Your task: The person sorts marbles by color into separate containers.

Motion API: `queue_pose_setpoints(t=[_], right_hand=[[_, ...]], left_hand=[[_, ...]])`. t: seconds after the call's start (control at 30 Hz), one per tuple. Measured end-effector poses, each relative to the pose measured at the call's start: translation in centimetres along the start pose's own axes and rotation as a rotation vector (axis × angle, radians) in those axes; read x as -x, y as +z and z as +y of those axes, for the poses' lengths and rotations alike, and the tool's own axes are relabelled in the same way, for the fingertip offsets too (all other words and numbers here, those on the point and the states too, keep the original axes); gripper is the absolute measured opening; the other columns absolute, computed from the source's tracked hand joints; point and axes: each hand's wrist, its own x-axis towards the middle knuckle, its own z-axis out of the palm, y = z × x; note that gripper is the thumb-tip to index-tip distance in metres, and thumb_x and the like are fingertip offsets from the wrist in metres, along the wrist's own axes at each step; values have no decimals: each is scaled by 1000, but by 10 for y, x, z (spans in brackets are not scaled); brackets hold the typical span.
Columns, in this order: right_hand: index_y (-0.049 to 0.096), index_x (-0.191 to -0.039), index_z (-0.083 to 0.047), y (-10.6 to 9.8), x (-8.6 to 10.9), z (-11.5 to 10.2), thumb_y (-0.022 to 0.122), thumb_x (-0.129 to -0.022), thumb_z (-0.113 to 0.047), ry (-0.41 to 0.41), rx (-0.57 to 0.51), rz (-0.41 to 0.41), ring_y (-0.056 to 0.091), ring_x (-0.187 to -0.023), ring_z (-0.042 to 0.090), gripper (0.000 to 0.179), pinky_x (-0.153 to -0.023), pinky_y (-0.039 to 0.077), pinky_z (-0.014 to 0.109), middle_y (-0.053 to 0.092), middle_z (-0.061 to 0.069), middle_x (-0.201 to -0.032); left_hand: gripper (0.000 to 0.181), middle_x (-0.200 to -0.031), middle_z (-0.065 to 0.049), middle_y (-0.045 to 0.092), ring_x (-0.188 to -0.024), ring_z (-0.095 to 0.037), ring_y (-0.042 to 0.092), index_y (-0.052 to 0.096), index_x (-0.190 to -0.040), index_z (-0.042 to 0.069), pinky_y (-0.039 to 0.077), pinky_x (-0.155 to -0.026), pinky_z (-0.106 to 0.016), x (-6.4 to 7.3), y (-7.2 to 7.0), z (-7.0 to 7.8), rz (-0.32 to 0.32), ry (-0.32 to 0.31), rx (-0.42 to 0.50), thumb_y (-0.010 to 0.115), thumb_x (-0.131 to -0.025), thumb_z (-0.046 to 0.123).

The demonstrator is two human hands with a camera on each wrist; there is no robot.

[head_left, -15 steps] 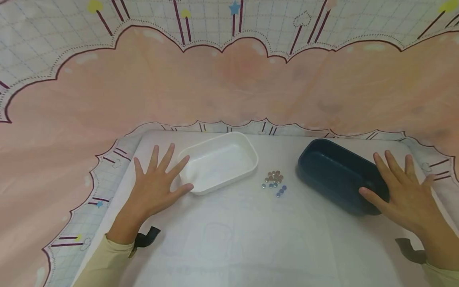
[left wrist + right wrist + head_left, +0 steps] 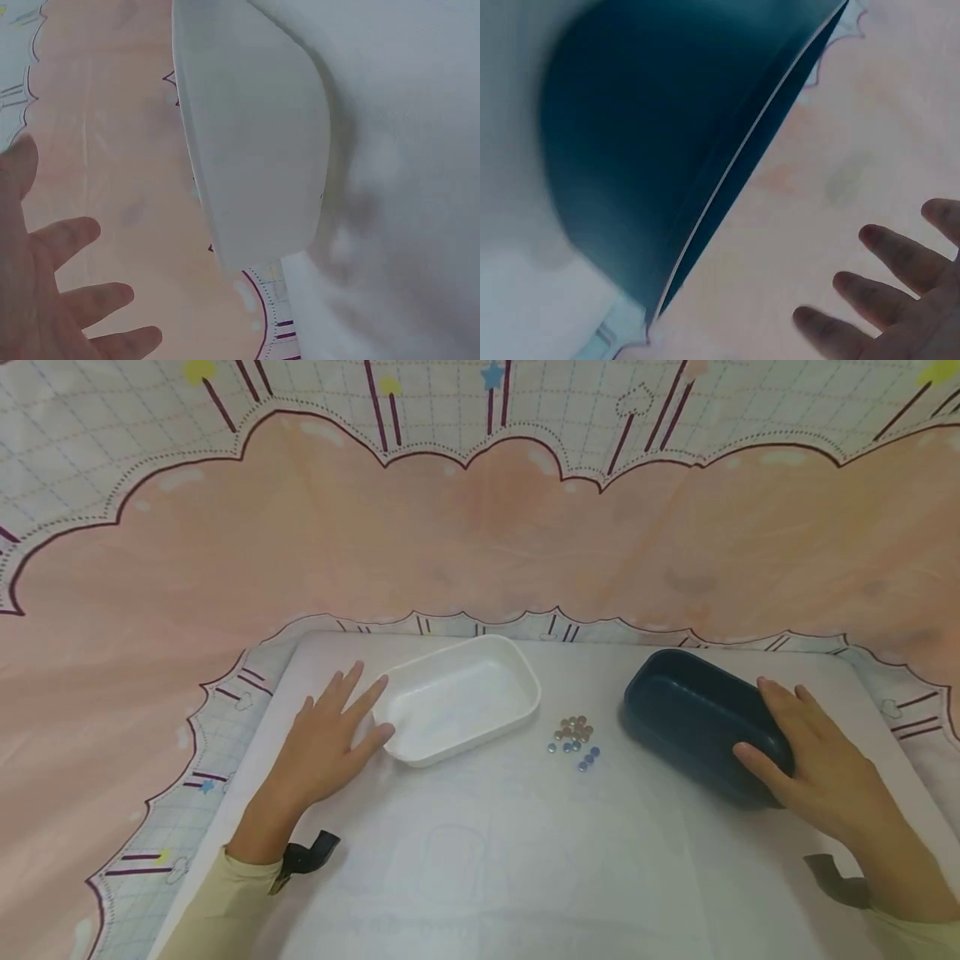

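Observation:
My left hand [image 2: 322, 747] is held beside the near left end of a white rectangular dish [image 2: 457, 697], fingers fairly straight and holding nothing. In the left wrist view, a gap shows between its fingers [image 2: 67, 240] and the dish's outer wall [image 2: 255, 150]. On the other side, my right hand [image 2: 832, 781] overlaps the near right end of a dark blue dish [image 2: 697, 710] in the head view. Its extended fingers [image 2: 900, 262] stand apart from the dish wall [image 2: 645, 142] in the right wrist view. Between the dishes lie several small round flat gems, some pinkish-clear [image 2: 576, 732], some blue [image 2: 588, 760].
A white cloth [image 2: 480, 860] covers the table under both dishes. Behind and around it hangs a pink and white patterned curtain [image 2: 465, 543]. A black strap [image 2: 307, 856] is on the left wrist, another [image 2: 836, 881] on the right.
The fingers of both hands have drawn closer together from a wide spread. My right hand has shifted left toward the dark blue dish; my left hand has moved slightly left. Dishes and gems are unmoved.

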Motion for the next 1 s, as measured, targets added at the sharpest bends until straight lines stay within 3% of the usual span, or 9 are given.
queue_pose_setpoints(t=[0.13, 0.27, 0.37, 0.47, 0.53, 0.63, 0.77, 0.83, 1.0], right_hand=[[24, -164, -26, 6, -7, -15, 66, -98, -39, -71, -90, 101, 27, -151, 47, 79, -101, 27, 82, 33, 22, -164], [50, -152, -19, 18, -16, -32, 75, -92, -30, -186, -124, 275, 50, -132, 47, 66, -97, 42, 70, 57, 23, -144], [64, -138, -14, 28, -23, -42, 83, -82, -20, -284, -128, 399, 65, -110, 35, 59, -85, 53, 45, 70, 15, -127], [71, -128, -12, 36, -29, -51, 85, -77, -12, -318, -161, 439, 70, -90, 4, 53, -77, 50, 18, 75, 7, -113], [73, -124, -13, 41, -33, -56, 85, -79, -11, -297, -212, 418, 66, -84, -7, 48, -76, 46, 7, 77, 3, -107], [74, -122, -15, 48, -36, -64, 83, -85, -15, -213, -300, 344, 58, -88, -21, 38, -76, 46, 2, 78, 1, -102], [74, -121, -16, 56, -40, -73, 77, -93, -26, -93, -366, 217, 60, -86, -15, 29, -69, 49, 8, 79, 1, -99], [73, -122, -15, 59, -42, -76, 73, -96, -30, -46, -408, 132, 65, -80, -6, 30, -65, 51, 14, 78, 3, -98], [70, -124, -10, 72, -47, -81, 67, -100, -30, 9, -499, -27, 72, -73, 12, 32, -61, 56, 24, 77, 7, -98]], left_hand=[[63, -171, -14, 20, -154, -46, 25, 30, -162, 21, 26, -116, -72, -7, 5, -6, 25, -50, 150, 39, -108, 51], [61, -166, -19, 29, -151, -46, 30, 35, -159, 14, 32, -115, -70, -16, 9, -11, 69, -102, 275, 36, -109, 48], [58, -162, -22, 36, -146, -45, 39, 40, -156, 10, 42, -111, -64, -23, 12, -14, 99, -147, 358, 38, -110, 45], [57, -159, -21, 41, -142, -44, 46, 43, -155, 10, 48, -106, -61, -28, 17, -17, 118, -214, 421, 38, -109, 45], [58, -158, -20, 43, -140, -43, 49, 45, -154, 11, 47, -106, -62, -31, 21, -19, 129, -254, 455, 38, -109, 47], [58, -158, -19, 44, -139, -43, 50, 46, -153, 11, 48, -106, -61, -36, 28, -21, 136, -304, 522, 39, -109, 49], [61, -157, -17, 47, -136, -40, 55, 47, -152, 12, 53, -103, -55, -42, 37, -23, 123, -373, 641, 40, -107, 52], [62, -156, -16, 48, -134, -38, 57, 47, -152, 14, 54, -102, -52, -45, 41, -23, 111, -408, 688, 41, -106, 54], [62, -155, -13, 49, -134, -36, 56, 48, -152, 17, 51, -107, -50, -55, 51, -26, 86, -482, 752, 42, -105, 57]])
